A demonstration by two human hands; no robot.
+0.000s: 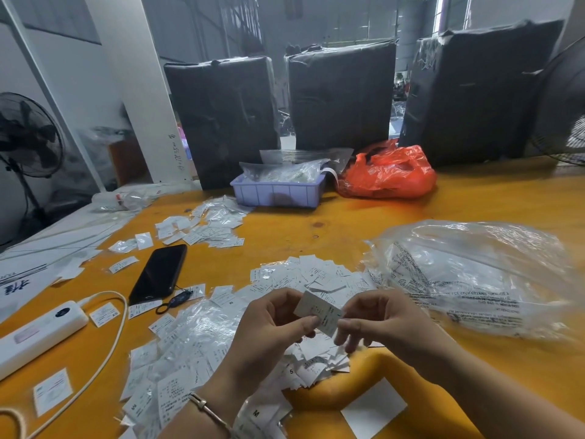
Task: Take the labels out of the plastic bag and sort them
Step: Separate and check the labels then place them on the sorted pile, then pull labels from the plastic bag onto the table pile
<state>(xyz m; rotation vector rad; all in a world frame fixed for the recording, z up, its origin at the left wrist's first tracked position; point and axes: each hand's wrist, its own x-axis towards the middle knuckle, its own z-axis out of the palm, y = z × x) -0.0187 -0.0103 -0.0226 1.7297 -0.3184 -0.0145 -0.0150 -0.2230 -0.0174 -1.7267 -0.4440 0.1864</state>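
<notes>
Head view: left hand [274, 321] and right hand [376, 321] both pinch one white label [318, 313], held just above the label pile [304, 280] on the orange surface [316, 223]. Clear plastic bag [468, 274] lies right of the pile. Label looks thin, light, floppy, likely slippery; pinch by edges.

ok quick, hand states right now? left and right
Left hand: thumb and fingers pinch one end of a white label.
Right hand: fingertips pinch the other end of the same label.
</notes>
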